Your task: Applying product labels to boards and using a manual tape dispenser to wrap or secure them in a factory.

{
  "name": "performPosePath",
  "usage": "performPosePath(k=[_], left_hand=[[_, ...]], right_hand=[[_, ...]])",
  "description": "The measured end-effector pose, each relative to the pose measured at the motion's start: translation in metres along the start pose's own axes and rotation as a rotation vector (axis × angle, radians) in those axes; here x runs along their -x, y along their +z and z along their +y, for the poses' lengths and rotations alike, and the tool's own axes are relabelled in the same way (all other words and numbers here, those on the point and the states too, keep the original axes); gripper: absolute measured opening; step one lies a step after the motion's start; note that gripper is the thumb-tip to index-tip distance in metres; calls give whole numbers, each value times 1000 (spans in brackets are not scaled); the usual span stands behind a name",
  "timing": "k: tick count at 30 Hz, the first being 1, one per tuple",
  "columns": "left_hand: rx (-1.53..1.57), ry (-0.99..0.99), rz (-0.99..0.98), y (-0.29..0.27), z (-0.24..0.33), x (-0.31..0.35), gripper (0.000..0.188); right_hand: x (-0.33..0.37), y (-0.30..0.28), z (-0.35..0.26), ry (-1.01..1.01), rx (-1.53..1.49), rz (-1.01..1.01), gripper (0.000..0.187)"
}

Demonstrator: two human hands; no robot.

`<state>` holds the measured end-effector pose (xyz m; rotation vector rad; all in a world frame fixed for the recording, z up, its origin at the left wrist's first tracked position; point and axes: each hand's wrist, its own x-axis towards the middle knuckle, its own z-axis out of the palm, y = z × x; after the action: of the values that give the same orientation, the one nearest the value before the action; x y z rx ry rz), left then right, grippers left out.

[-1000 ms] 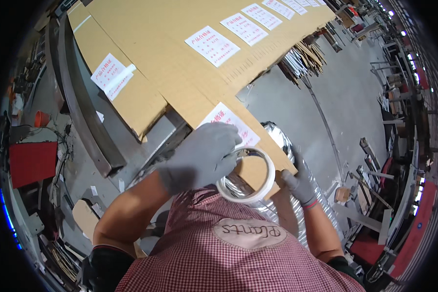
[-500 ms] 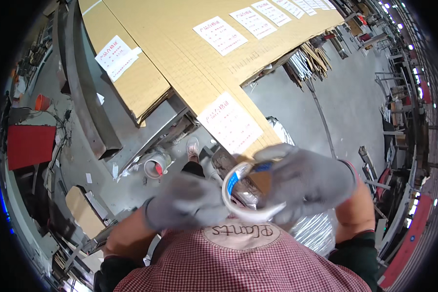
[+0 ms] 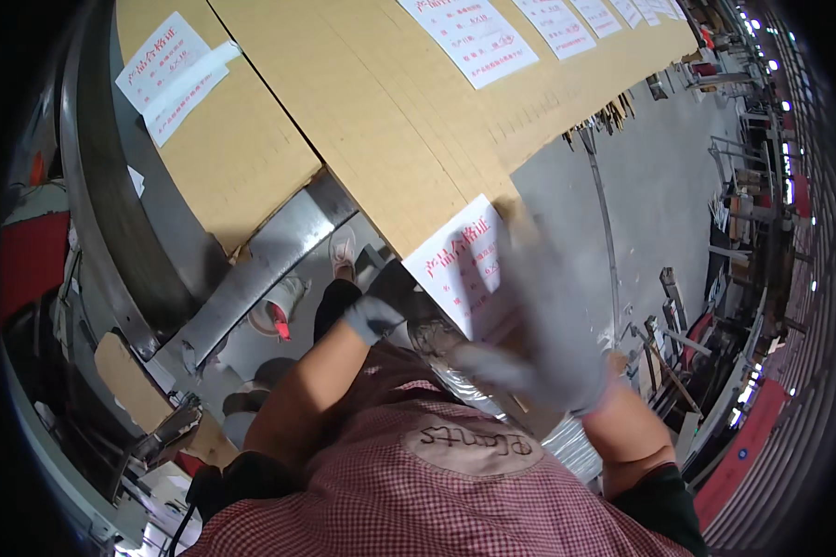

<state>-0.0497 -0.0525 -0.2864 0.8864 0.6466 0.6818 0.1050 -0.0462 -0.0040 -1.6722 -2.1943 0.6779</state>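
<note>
My right hand (image 3: 557, 320), in a grey glove and smeared by motion, is over the near corner of the cardboard (image 3: 372, 121). Its fingers look stretched out and its thumb stands apart. Partly beneath it lies a white paper label (image 3: 455, 265) with red print, at the cardboard's near edge. My left hand (image 3: 378, 320), also gloved, is low beside that edge, close to my apron (image 3: 362, 455). Its fingers are hidden or blurred, so I cannot tell what they hold. No tape roll shows in the current view.
More labels (image 3: 474, 42) lie along the far cardboard. A separate cardboard stack (image 3: 241, 158) at left carries a creased label (image 3: 172, 74). Steel beams (image 3: 111, 213) run beside it. A bucket (image 3: 274, 306) stands on the floor, and metal scraps (image 3: 673, 302) lie at right.
My hands have moved apart from the white tape roll they held between them. The right moved forward over the label; the left dropped beside the cardboard edge. The roll has left sight, and the view has shifted.
</note>
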Motion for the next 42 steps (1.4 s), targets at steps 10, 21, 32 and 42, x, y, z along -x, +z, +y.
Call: performPosePath(k=[10,21,32,42], left_hand=[[-1231,234,-465,91,287,12,32],[-1304,683,-455,82,242,-40,82],[-1047,705,-629,200,168,46,35],[-710,282,143,59,183,80,15]], right_hand=[[19,25,26,-97,-49,378,17],[-7,-96,61,-7,158,-356,28],[17,-65,87,152,16,4,23],[-8,-78,80,49,426,-312,16]])
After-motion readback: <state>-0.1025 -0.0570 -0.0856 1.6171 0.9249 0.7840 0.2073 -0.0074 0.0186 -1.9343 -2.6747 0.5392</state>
